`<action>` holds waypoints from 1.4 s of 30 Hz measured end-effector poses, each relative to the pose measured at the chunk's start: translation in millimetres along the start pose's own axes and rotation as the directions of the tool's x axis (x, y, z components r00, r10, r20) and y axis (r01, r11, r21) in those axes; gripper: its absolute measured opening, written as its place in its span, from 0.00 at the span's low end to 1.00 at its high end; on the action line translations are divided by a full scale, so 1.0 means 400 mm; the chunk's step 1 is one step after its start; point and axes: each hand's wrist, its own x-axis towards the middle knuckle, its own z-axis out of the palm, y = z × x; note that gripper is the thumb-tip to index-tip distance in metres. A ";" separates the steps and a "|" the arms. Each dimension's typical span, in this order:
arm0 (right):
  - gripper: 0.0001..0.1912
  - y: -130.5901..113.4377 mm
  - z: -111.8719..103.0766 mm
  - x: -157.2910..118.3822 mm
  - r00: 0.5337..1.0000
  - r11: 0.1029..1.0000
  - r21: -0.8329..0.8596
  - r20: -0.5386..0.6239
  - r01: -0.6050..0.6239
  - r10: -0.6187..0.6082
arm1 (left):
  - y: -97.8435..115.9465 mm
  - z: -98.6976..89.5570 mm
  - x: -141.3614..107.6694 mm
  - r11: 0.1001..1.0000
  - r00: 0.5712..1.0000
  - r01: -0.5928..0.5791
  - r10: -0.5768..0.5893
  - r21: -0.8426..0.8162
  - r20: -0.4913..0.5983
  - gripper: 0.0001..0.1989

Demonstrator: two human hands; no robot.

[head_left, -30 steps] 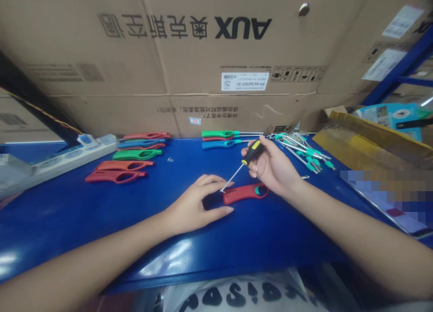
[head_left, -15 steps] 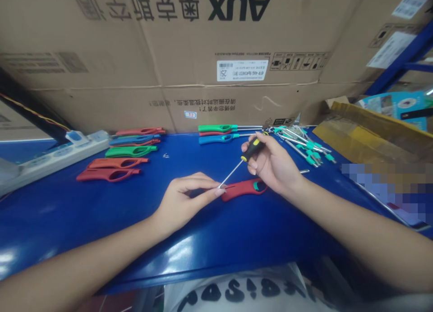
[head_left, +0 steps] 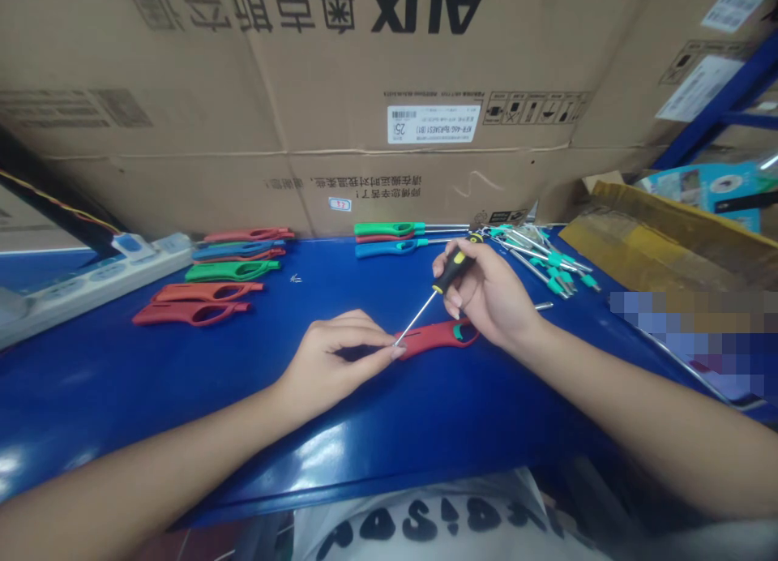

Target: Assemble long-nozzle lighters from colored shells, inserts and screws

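Observation:
My right hand [head_left: 495, 289] is wrapped round the black and yellow handle of a screwdriver [head_left: 458, 266]. Its thin shaft slants down to the left, and the tip ends at the fingertips of my left hand [head_left: 334, 362]. Thumb and finger of that hand are pinched together at the tip; whatever is between them is too small to make out. Just beyond the pinch lies a red lighter body [head_left: 429, 339] with a green trigger, flat on the blue table [head_left: 304, 464]. The left fingertips overlap its near left end, so I cannot tell whether they touch it.
Tiny screws [head_left: 296, 278] lie left of centre. Red, blue and green lighter shells [head_left: 234, 271] line the left, beside a white power strip [head_left: 121, 273]. Lighters with metal tubes [head_left: 389, 249] lie at the back, and several loose tubes with green ends [head_left: 550, 261] at right. A cardboard box [head_left: 292, 123] stands behind.
The screwdriver tip has shifted slightly down and right at the left fingertips. The whole view has moved a little; both hands keep nearly the same pose.

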 end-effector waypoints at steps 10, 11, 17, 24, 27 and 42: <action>0.12 0.001 0.001 -0.004 1.000 1.000 -0.013 0.013 0.014 -0.013 | -0.004 0.002 0.000 1.000 1.000 -0.021 0.021 0.008 0.018 0.03; 0.11 0.002 0.000 -0.004 1.000 1.000 -0.009 0.012 0.012 -0.012 | -0.005 0.003 0.000 1.000 1.000 -0.023 0.023 0.006 0.018 0.03; 0.11 0.004 -0.002 -0.002 1.000 1.000 0.015 -0.010 0.002 -0.002 | -0.008 0.005 0.000 1.000 0.999 -0.030 0.030 0.003 0.026 0.03; 0.11 0.005 0.003 -0.007 0.999 0.999 -0.029 0.030 0.026 -0.025 | -0.011 0.005 -0.003 1.000 0.998 -0.027 0.026 0.014 0.063 0.03; 0.10 0.004 0.004 -0.013 0.993 0.993 -0.071 0.071 0.095 -0.090 | -0.013 0.005 -0.004 0.999 0.995 -0.032 0.029 0.027 0.100 0.03; 0.10 -0.018 0.010 -0.061 0.885 0.940 -0.224 0.446 0.256 -0.135 | 0.008 0.010 -0.013 0.996 0.916 0.084 -0.083 0.013 0.392 0.05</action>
